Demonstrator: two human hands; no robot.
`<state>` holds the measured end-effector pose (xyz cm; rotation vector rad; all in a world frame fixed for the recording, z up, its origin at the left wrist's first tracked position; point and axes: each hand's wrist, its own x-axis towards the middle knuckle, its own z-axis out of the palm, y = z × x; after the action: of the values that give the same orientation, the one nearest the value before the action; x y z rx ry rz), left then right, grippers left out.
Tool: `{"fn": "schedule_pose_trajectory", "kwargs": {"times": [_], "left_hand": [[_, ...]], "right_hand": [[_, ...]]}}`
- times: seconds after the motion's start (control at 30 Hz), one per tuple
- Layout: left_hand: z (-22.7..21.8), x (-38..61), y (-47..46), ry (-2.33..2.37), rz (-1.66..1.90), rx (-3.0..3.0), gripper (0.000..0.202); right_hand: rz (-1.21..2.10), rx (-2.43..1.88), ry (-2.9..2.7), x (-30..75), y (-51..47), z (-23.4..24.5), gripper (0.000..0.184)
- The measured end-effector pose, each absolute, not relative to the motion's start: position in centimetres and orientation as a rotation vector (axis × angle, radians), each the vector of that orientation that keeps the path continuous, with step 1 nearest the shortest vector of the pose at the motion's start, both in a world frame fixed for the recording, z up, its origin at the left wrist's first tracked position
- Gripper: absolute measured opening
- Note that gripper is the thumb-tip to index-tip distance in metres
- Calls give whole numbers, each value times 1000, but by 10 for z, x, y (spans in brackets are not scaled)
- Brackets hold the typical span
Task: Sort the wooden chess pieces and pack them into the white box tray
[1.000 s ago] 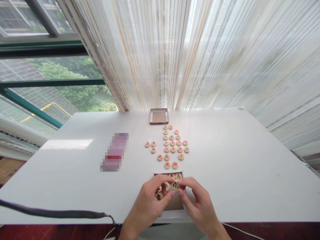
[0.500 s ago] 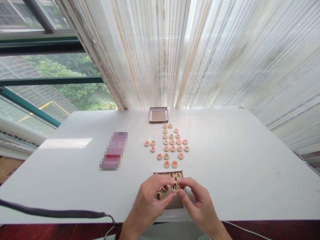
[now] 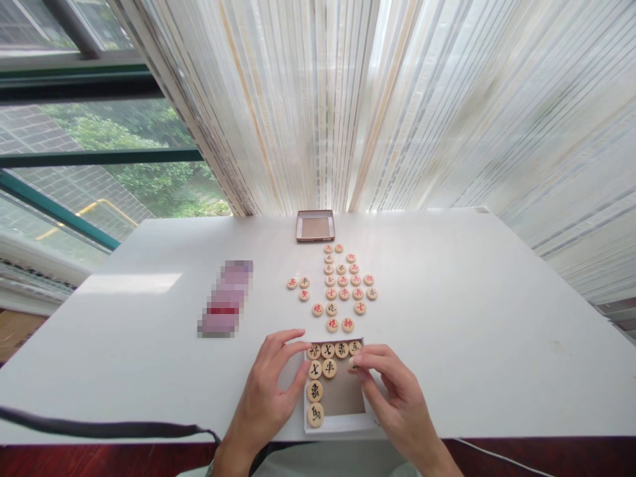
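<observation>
A shallow box (image 3: pixel 342 392) lies at the table's near edge, with several round Chinese chess pieces (image 3: pixel 315 391) along its far and left sides and one, the chariot piece (image 3: pixel 329 368), set further in. My right hand (image 3: pixel 397 387) pinches a Chinese chess piece (image 3: pixel 354 363) between thumb and fingers over the box's right side, just below the horse piece (image 3: pixel 354 348). Fingers cover most of the held piece. My left hand (image 3: pixel 271 384) is open at the box's left rim, its fingertips close to the pieces there and nothing in it.
Beyond the box, several red and black pieces (image 3: pixel 343 280) lie face up in loose rows. A box lid (image 3: pixel 315 226) stands at the table's far edge. To the left lies a blurred pinkish item (image 3: pixel 226 299). A black strap (image 3: pixel 99 427) crosses the lower left.
My left hand has let go of the cannon piece and moved left, its fingers spreading. My right hand keeps the piece, now tilted, near the right side. More of the box's inside shows.
</observation>
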<state>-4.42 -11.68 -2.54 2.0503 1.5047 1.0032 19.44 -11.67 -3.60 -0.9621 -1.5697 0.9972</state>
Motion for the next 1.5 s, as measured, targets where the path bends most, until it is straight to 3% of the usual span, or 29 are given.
{"fn": "schedule_pose_trajectory", "kwargs": {"times": [0.57, 1.1, 1.5], "left_hand": [[-35, -45, -116, 1515, 929, 2146, 24], [-16, -20, -111, 1429, 849, 2089, 44], [-13, -12, -108, 1430, 787, 2110, 42]], "right_hand": [[915, -1083, -1577, 196, -117, -42, 38], [906, -1122, -1557, 195, -117, -44, 34], [894, -1099, -1583, 195, -117, -40, 35]]}}
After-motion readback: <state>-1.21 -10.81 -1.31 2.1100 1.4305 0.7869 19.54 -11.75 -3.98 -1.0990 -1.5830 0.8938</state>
